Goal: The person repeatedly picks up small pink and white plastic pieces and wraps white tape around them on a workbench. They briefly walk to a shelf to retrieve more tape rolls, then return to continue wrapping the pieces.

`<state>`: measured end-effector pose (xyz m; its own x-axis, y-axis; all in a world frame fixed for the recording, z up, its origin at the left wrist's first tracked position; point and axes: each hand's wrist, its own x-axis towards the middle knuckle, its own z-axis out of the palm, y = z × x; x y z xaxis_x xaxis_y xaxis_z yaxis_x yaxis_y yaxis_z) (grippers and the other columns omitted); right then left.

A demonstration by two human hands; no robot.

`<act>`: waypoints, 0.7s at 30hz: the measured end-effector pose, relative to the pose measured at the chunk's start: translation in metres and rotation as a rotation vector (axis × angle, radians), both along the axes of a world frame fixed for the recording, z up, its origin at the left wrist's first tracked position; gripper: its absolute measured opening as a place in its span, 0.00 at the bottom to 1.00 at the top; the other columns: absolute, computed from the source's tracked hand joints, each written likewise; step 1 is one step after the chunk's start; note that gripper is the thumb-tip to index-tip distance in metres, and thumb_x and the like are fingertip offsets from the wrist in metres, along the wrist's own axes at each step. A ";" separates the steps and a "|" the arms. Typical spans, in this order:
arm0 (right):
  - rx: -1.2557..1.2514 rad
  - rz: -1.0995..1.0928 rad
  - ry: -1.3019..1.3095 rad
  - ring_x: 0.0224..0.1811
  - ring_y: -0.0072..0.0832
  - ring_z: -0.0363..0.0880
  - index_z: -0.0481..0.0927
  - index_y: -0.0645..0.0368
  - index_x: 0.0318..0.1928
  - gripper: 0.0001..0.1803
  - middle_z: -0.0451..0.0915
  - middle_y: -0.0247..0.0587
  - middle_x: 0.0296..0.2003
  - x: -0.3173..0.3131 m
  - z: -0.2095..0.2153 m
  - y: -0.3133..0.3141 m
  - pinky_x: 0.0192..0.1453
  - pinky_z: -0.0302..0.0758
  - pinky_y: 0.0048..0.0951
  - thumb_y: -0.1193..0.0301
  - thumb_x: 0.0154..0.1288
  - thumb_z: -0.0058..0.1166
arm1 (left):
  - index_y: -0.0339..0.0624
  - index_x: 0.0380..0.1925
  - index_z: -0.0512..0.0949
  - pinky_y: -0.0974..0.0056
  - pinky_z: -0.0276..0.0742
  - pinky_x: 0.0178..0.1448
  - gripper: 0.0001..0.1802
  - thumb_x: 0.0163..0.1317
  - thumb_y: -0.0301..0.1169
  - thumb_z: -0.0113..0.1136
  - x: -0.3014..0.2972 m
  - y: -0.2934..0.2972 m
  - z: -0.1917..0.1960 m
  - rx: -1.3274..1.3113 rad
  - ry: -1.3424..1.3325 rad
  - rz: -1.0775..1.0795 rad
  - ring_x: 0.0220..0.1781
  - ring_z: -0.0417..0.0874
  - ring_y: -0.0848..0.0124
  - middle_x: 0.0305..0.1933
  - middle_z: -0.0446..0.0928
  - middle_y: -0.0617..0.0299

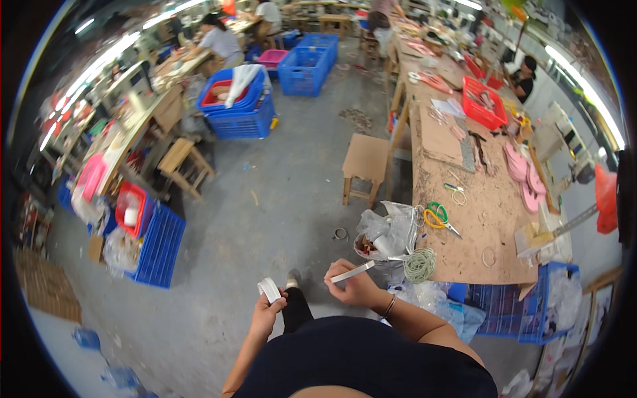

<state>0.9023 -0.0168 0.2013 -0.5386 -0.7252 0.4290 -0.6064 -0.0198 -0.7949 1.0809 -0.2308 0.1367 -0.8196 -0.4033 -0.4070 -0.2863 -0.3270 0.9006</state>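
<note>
Left hand [273, 304]: sat in the lower middle of the frame, thumb and fingers closed around the white roll.
White roll [269, 290]: stood tilted in that hand, over the grey floor [229, 225] and well apart from the worktable [478, 262] at right.
Right hand [358, 289]: was curled, with the pale flat piece [352, 272] pinched between thumb and fingers.
Pale flat piece: showed edge-on, slanting up toward the table corner; whether it was a second roll or a strip could not be told.
Done so far: both white things were picked up, one in each hand, apart from each other; no strand could be made out between them.
Left undone: neither was set down, and the orange-and-green scissors [445, 222] lay untouched on the table, right of centre.
Near the right hand: a coil of pale green cord [419, 265] hung at the table corner, just beyond it.
</note>
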 end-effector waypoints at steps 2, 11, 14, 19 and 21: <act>0.037 -0.085 0.050 0.37 0.37 0.78 0.77 0.55 0.35 0.07 0.77 0.35 0.31 -0.039 -0.020 -0.016 0.51 0.77 0.38 0.76 0.59 0.63 | 0.34 0.53 0.78 0.67 0.77 0.49 0.17 0.64 0.24 0.64 -0.046 -0.040 -0.024 -0.054 -0.126 -0.111 0.44 0.83 0.72 0.45 0.83 0.61; 0.204 -0.771 0.065 0.35 0.39 0.79 0.80 0.56 0.33 0.06 0.78 0.39 0.31 -0.128 -0.041 -0.042 0.38 0.76 0.38 0.77 0.55 0.64 | 0.36 0.35 0.80 0.41 0.71 0.57 0.18 0.54 0.40 0.69 -0.336 -0.161 -0.049 -1.209 0.168 -1.184 0.42 0.83 0.44 0.34 0.83 0.43; 0.225 -0.994 -0.005 0.35 0.40 0.79 0.81 0.56 0.34 0.06 0.79 0.41 0.31 -0.147 -0.048 -0.029 0.39 0.77 0.38 0.76 0.56 0.64 | 0.34 0.39 0.78 0.46 0.75 0.51 0.22 0.55 0.42 0.70 -0.438 -0.148 -0.067 -1.269 0.277 -1.148 0.43 0.81 0.41 0.37 0.82 0.41; 0.282 -1.242 -0.103 0.38 0.42 0.81 0.82 0.55 0.36 0.07 0.80 0.42 0.35 -0.202 -0.073 -0.001 0.40 0.79 0.40 0.73 0.57 0.65 | 0.38 0.49 0.77 0.53 0.78 0.54 0.25 0.54 0.39 0.71 -0.572 -0.088 -0.080 -0.882 0.012 -1.245 0.47 0.83 0.50 0.43 0.83 0.44; 0.271 -1.243 -0.064 0.38 0.42 0.81 0.81 0.55 0.36 0.07 0.80 0.42 0.35 -0.238 -0.061 0.003 0.41 0.79 0.40 0.73 0.57 0.65 | 0.40 0.50 0.78 0.56 0.81 0.49 0.25 0.54 0.37 0.72 -0.601 -0.082 -0.085 -0.793 -0.064 -1.246 0.45 0.85 0.56 0.41 0.83 0.49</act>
